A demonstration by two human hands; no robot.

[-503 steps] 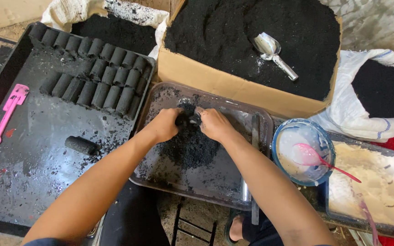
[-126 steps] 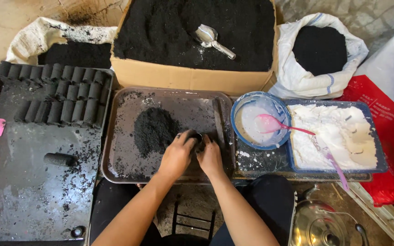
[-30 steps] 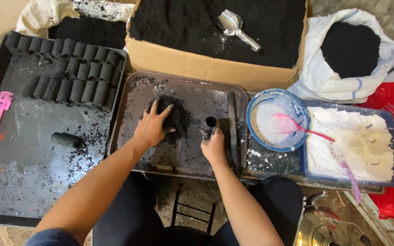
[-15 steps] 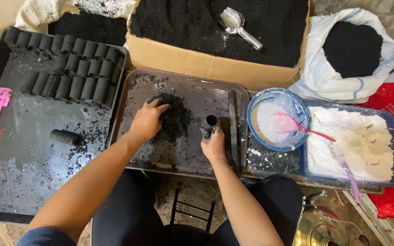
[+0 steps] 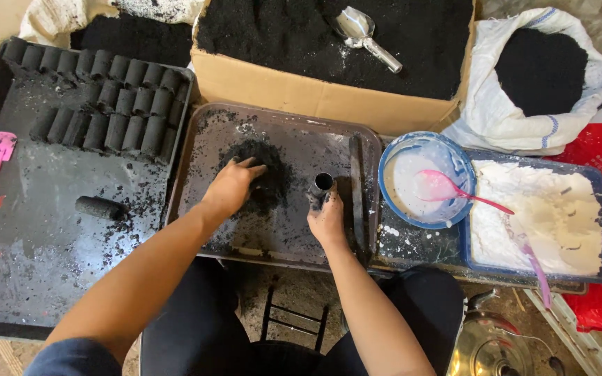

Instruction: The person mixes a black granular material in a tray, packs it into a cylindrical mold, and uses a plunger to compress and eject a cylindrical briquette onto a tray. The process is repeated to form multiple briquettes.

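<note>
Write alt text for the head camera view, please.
A left hand presses into a black powder pile on a tray, while the right hand holds an upright tube. Rows of black cylinders fill another tray.

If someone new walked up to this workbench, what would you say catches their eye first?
Probably the two blackened hands on the brown tray in the middle: the left hand digs into a heap of black powder, while the right hand holds a small dark tube upright. Next, the rows of black cylinders on the dark tray at the left, and the white powder in the blue tray at the right.
</note>
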